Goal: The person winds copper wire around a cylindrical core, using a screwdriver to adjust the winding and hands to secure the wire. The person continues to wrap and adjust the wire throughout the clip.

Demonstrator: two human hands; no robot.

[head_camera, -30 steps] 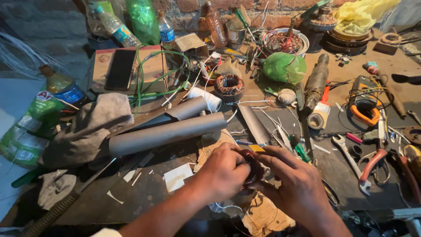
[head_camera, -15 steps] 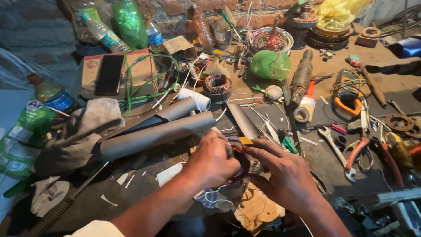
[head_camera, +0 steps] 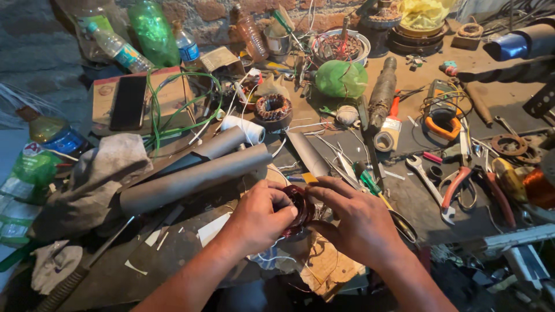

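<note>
Together, two hands [head_camera: 263, 222] [head_camera: 358, 222] grip one copper coil [head_camera: 299, 207].

Your view's evenly lit by soft daylight, with brighter glare top right, murky shadow along the bottom edge, wide-angle bending at the corners, and focus mostly sharp.

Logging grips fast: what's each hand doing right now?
Left hand: closed on the dark red wound coil.
Right hand: fingers gripping the same coil.
</note>
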